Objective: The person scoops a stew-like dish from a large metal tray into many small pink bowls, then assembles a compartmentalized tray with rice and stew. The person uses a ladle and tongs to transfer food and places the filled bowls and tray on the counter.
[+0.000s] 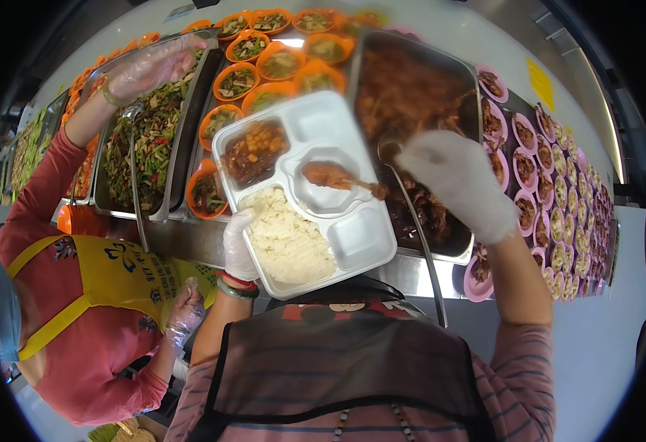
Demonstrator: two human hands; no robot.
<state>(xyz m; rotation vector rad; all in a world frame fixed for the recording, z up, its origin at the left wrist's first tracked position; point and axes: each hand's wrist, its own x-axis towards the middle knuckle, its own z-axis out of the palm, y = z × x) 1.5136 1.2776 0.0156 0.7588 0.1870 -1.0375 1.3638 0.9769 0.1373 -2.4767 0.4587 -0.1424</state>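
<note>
A white plastic compartment tray is tilted before me, its lower left edge gripped by my gloved left hand. White rice fills one section. A saucy stew with yellow pieces sits in another. Across the octagonal middle section lies a cooked drumstick, its bone end reaching over the right rim. My gloved right hand, blurred, hovers over a steel pan of brown meat. Its fingertips are near a metal ladle resting in that pan; whether they hold anything is hidden.
On my left a co-worker's gloved hand is above a steel pan of chopped vegetables with a spoon in it. Orange bowls of food stand between the pans. Pink bowls of food line the right side.
</note>
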